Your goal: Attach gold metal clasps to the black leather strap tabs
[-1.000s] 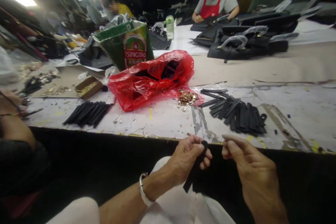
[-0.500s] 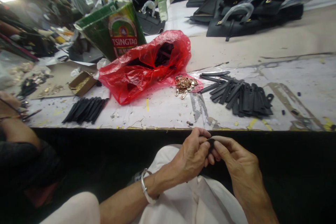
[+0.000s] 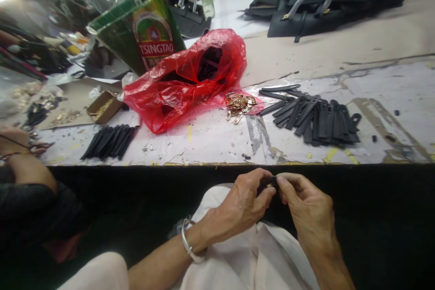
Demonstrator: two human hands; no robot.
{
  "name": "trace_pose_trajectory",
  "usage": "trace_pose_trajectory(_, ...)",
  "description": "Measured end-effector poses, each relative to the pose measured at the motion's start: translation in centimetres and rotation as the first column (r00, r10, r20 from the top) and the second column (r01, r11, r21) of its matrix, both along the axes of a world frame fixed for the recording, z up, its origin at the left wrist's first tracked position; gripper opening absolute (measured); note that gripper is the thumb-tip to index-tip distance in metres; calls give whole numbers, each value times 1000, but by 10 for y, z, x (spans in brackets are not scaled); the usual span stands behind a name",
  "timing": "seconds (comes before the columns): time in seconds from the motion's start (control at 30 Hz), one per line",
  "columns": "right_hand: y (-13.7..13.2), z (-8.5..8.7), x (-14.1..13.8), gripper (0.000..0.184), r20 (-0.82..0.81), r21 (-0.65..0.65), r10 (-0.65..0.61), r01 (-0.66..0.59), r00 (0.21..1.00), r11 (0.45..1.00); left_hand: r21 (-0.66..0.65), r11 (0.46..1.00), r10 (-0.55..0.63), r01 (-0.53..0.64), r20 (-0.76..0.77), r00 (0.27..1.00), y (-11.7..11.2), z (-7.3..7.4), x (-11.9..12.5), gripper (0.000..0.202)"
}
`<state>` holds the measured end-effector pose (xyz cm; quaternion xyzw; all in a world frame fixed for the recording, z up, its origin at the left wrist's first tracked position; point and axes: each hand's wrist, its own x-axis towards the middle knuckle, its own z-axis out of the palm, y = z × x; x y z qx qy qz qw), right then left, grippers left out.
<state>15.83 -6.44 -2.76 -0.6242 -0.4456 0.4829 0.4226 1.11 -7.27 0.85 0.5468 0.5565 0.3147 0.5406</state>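
My left hand [image 3: 238, 206] and my right hand [image 3: 307, 210] meet over my lap, just below the table edge. Both pinch the top end of a black strap [image 3: 267, 185], where a small gold-coloured metal piece shows between the fingertips. Most of the strap is hidden behind my hands. A silver bracelet [image 3: 186, 244] is on my left wrist. On the table ahead lie a heap of gold metal fittings [image 3: 239, 102] and a fanned pile of black straps [image 3: 317, 118].
A red plastic bag [image 3: 185, 81] with dark pieces inside lies mid-table, a green Tsingtao carton [image 3: 142, 38] behind it. More black straps [image 3: 108, 141] and a small cardboard box [image 3: 103, 106] lie left. Another person's arm [image 3: 20, 163] is at far left. Black handbags [image 3: 322, 0] stand far back.
My hands, apart a second ago with the strap hanging from the left one, have come together on its top end. The view has tilted downward.
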Motion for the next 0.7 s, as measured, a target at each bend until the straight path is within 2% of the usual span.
trace_pose_trajectory(0.1,0,-3,0,30,-115,-54,-2,-4,993,999,-145,989,56,-27,197,979,2,-6,2,22)
trace_pose_trajectory(0.17,-2,-4,0,33,-252,-114,-15,-15,968,993,-254,967,123,-31,356,926,3,-10,5,25)
trace_pose_trajectory(0.23,-3,-4,1,35,-360,-169,-33,-30,932,985,-313,949,171,-30,435,884,3,-12,7,30)
trace_pose_trajectory(0.47,-6,6,0,37,-484,-227,-91,-25,871,973,-357,933,197,-44,405,893,4,-4,9,32)
trace_pose_trajectory(0.7,-6,1,0,38,-486,-222,-93,-20,869,975,-326,944,177,-47,382,907,2,-9,11,25)
